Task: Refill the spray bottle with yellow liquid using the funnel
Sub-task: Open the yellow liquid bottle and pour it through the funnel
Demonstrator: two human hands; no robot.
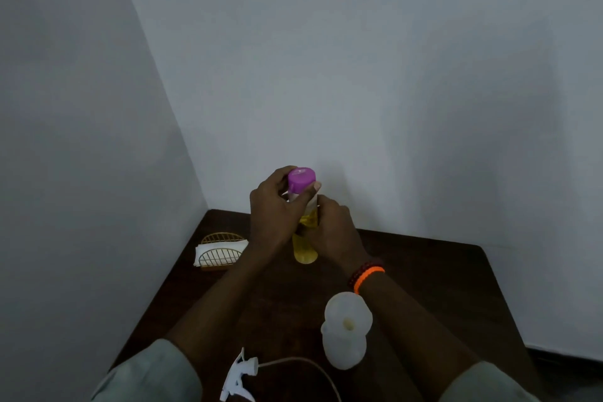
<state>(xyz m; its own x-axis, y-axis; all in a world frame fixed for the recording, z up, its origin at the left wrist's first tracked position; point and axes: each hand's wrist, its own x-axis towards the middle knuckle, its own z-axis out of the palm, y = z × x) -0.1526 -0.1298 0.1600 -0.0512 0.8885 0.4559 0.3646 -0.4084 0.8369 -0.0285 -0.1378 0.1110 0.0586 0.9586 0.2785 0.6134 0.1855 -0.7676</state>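
A clear bottle of yellow liquid (305,250) stands upright near the back of the dark wooden table (440,287). My left hand (272,209) grips its purple cap (301,179) from the left. My right hand (332,228) is wrapped round the bottle's body just below the neck. Nearer to me stands the translucent white spray bottle (342,349) with a white funnel (348,313) sitting in its mouth. The white trigger spray head (239,378) lies on the table at the front with its tube curving to the right.
A gold wire holder with white napkins (220,253) sits at the table's back left. Grey walls close in behind and to the left, meeting in a corner. The table's right edge drops to a dark floor.
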